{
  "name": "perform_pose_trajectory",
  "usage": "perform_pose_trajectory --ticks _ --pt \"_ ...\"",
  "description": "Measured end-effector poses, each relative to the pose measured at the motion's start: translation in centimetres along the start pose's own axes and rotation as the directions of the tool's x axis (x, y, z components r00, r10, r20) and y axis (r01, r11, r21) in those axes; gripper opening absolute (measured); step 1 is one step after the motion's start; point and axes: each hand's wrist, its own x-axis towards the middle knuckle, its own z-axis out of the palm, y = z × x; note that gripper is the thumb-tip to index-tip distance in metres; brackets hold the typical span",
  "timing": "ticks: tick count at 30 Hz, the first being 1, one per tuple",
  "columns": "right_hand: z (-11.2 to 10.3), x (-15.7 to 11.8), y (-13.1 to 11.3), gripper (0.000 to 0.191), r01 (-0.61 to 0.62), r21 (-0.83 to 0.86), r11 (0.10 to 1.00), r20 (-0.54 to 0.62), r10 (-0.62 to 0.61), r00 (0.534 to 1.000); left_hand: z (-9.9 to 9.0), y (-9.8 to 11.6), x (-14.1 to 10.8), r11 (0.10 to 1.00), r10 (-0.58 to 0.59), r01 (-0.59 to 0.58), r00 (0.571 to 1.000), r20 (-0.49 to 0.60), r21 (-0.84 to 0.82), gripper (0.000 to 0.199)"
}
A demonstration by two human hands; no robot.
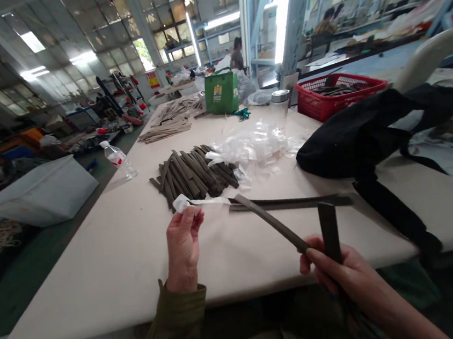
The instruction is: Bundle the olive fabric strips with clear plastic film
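My left hand [185,236] is closed on a crumpled white strip [209,201], whose free end stretches right toward the tip of a dark strip. In my right hand [329,266], pinched between thumb and fingers, is a long dark grey-brown strip [272,221] pointing up and left. Another dark piece [329,229] stands up from the same hand. Behind it, more dark strips [295,203] lie flat on the table. A heap of short dark strips [190,173] lies beyond my left hand, with a pile of clear and white plastic pieces [256,147] beside it.
The pale table [118,261] also bears a plastic bottle [119,159] at its left edge, light strips [169,127], a green bag [221,93], a glass jar [280,107], a red basket [312,104] and a black bag [340,141] with a strap at right. People sit far behind.
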Motion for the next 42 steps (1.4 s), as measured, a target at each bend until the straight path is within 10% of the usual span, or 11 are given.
perform_pose_trajectory --ticks 3,11,30,37,42 --pt "0.4 -1.6 1.8 0.038 0.046 -0.109 0.993 0.006 -0.046 0.999 0.7 0.3 -0.1 0.994 0.107 -0.107 0.994 0.024 0.005 0.021" --pt "1.7 -2.7 3.1 0.029 0.211 -0.411 0.887 0.019 -0.222 0.975 0.9 -2.7 -1.5 0.914 -0.33 0.358 0.93 0.162 -0.192 0.032" --pt "2.2 -2.1 4.1 0.028 0.442 -0.742 0.504 0.065 -0.602 0.796 2.2 -3.2 -3.9 0.843 -0.429 0.472 0.879 0.206 -0.259 0.023" --pt "3.4 -1.4 2.9 0.02 0.275 -0.449 0.85 0.052 -0.283 0.958 2.6 -5.0 -7.0 0.869 -0.454 0.493 0.829 0.327 -0.041 0.025" --pt "3.9 -1.5 2.6 0.035 0.077 -0.06 0.995 0.248 -0.06 0.967 2.4 -5.1 -7.1 0.911 -0.384 0.412 0.868 0.313 -0.023 0.023"
